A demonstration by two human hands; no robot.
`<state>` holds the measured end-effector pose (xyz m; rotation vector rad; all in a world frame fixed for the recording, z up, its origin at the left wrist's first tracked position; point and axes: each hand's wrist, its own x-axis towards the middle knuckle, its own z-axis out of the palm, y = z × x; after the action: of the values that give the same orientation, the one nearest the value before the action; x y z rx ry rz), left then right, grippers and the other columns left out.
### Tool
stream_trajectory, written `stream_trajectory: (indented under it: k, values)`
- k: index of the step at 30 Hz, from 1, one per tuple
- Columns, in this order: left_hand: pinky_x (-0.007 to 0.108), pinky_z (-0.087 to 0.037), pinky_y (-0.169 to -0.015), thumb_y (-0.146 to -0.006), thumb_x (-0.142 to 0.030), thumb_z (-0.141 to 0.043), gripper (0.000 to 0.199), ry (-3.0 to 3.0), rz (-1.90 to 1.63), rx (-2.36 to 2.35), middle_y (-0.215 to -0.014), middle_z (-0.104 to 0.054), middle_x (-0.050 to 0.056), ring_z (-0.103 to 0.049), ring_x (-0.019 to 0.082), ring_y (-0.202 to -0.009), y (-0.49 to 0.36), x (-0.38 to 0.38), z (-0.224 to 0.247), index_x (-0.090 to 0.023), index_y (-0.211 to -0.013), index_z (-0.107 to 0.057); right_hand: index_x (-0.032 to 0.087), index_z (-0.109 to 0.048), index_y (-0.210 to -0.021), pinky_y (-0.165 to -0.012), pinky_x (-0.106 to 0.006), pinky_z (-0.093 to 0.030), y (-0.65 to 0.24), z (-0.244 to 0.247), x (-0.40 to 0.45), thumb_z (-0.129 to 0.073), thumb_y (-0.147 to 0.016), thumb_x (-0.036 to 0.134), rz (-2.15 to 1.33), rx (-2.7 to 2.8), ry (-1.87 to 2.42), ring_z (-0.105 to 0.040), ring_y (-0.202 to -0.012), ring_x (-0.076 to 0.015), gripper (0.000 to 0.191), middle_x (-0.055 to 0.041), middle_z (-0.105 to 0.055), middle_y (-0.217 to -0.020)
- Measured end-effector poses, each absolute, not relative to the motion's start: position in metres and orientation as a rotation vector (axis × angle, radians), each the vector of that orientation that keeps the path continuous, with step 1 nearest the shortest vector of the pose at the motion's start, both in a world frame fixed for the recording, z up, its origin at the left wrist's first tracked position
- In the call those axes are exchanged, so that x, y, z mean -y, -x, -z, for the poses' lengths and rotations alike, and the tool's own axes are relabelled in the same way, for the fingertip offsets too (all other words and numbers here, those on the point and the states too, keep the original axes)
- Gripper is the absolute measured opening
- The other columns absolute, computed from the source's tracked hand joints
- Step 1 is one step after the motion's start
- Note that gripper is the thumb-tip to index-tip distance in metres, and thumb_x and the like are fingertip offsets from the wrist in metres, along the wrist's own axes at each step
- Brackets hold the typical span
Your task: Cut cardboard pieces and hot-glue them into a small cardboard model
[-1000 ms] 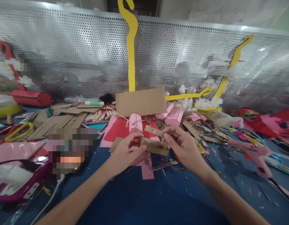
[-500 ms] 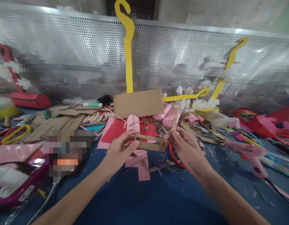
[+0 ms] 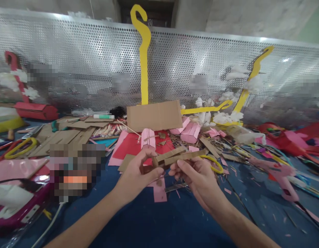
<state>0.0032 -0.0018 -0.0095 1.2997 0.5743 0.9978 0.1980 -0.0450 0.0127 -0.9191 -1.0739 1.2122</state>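
My left hand (image 3: 140, 175) pinches the left end of a bent piece of brown cardboard strip (image 3: 172, 155) between thumb and fingers. Closed on a cardboard strip (image 3: 193, 155) of the same kind, my right hand (image 3: 198, 177) holds it level along the first piece. Whether the two pieces are joined I cannot tell. Beside my right hand shows a yellow scissors handle (image 3: 216, 164), the rest partly hidden. Under the hands lie red paper (image 3: 128, 146) and a pink paper strip (image 3: 159, 193).
A cardboard box (image 3: 154, 115) with a tall yellow paper hook (image 3: 144, 69) stands ahead, before a perforated metal panel (image 3: 97, 51). A pink glue gun (image 3: 278, 175) lies right. Cardboard sheets (image 3: 63, 137) and a purple power strip (image 3: 30, 206) lie left.
My right hand has turned the upright strip down to level and moved it toward my left hand. The yellow scissors handle has come into sight beside my right hand.
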Motion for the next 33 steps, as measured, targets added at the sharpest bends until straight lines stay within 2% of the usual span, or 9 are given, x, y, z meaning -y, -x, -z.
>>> stream_trajectory:
  k: [6,10,19,25,30,33]
  values:
    - [0.037,-0.062,-0.072,-0.086,-0.035,-0.081,0.031,-1.391,-1.015,-0.582,-0.097,-0.062,-0.001,-0.069,0.016,-0.075,-0.002,0.000,0.013,-0.023,-0.100,-0.055,0.017,-0.079,-0.083,-0.065,-0.026,-0.057,-0.192,-0.004,0.044,-0.088,-0.079,0.046,-1.317,1.039,0.904,-0.069,-0.063,-0.0149,0.031,-0.0049,-0.077,-0.073]
    - [0.037,-0.062,-0.075,-0.090,-0.032,-0.078,0.026,-1.399,-1.000,-0.548,-0.094,-0.061,-0.001,-0.069,0.015,-0.076,-0.003,0.001,0.013,-0.023,-0.099,-0.056,0.017,-0.079,-0.080,-0.067,-0.025,-0.056,-0.192,-0.002,0.045,-0.087,-0.081,0.045,-1.314,1.053,0.914,-0.068,-0.065,-0.0138,0.029,-0.0031,-0.075,-0.072]
    - [0.040,-0.063,-0.075,-0.087,-0.034,-0.081,0.032,-1.375,-0.951,-0.561,-0.089,-0.065,0.000,-0.074,0.020,-0.075,-0.002,0.001,0.012,-0.023,-0.101,-0.054,0.018,-0.072,-0.076,-0.062,-0.026,-0.050,-0.195,-0.003,0.044,-0.084,-0.083,0.047,-1.255,1.100,0.953,-0.058,-0.062,-0.0136,0.032,-0.0004,-0.066,-0.068]
    - [0.038,-0.061,-0.079,-0.089,-0.034,-0.077,0.026,-1.503,-0.986,-0.617,-0.088,-0.061,-0.002,-0.071,0.017,-0.077,0.001,0.000,0.014,-0.022,-0.102,-0.057,0.019,-0.073,-0.086,-0.055,-0.023,-0.042,-0.197,0.003,0.043,-0.079,-0.089,0.043,-1.287,1.161,0.931,-0.053,-0.054,-0.0103,0.026,0.0031,-0.061,-0.061]
    - [0.041,-0.061,-0.082,-0.091,-0.037,-0.075,0.029,-1.508,-0.945,-0.629,-0.091,-0.063,0.000,-0.072,0.019,-0.080,0.002,0.000,0.017,-0.023,-0.108,-0.057,0.018,-0.066,-0.074,-0.049,-0.023,-0.038,-0.196,0.000,0.043,-0.078,-0.089,0.046,-1.276,1.197,0.958,-0.047,-0.048,-0.0085,0.034,0.0043,-0.056,-0.055]
    - [0.042,-0.061,-0.084,-0.091,-0.038,-0.075,0.029,-1.510,-0.943,-0.633,-0.093,-0.063,0.000,-0.073,0.020,-0.083,0.003,-0.001,0.018,-0.024,-0.108,-0.057,0.018,-0.065,-0.076,-0.048,-0.023,-0.037,-0.196,0.000,0.045,-0.077,-0.089,0.046,-1.281,1.197,0.967,-0.046,-0.045,-0.0082,0.033,0.0052,-0.055,-0.054]
